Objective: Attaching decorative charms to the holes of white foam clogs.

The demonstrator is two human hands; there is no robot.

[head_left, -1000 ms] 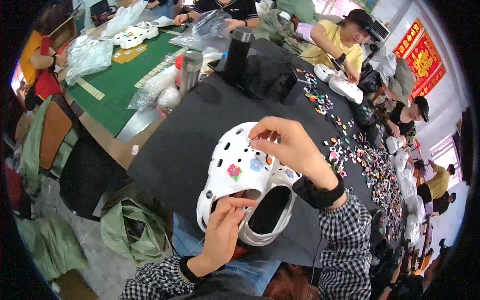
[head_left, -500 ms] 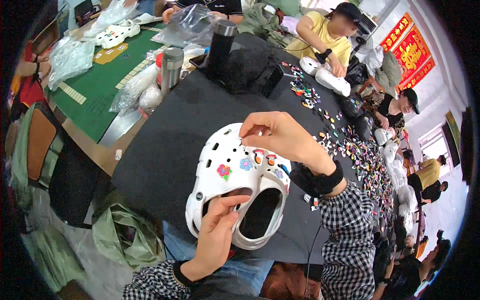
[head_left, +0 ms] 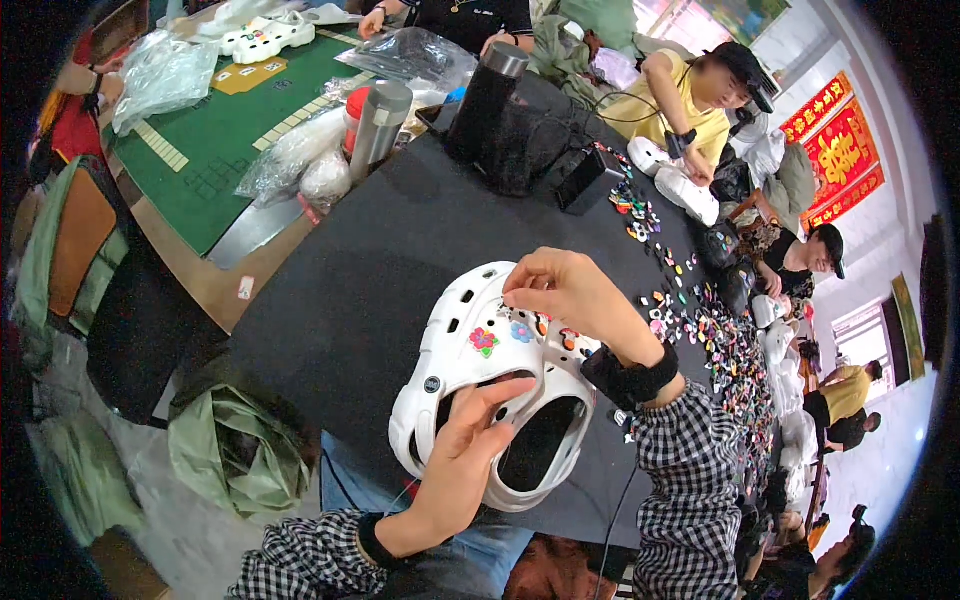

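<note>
Green table [head_left: 196, 212], steel tumbler [head_left: 378, 128], red banners [head_left: 843, 152]

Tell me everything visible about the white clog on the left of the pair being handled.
The left white clog looks like moulded foam, with dark vent holes across its upper and a dark round rivet on its outer side. A pink-red flower charm and a blue flower charm decorate the upper. Its toe points away from the wearer, over the black tabletop, beside the second clog. The left hand is at its foot opening; the right hand covers part of its upper.
</note>
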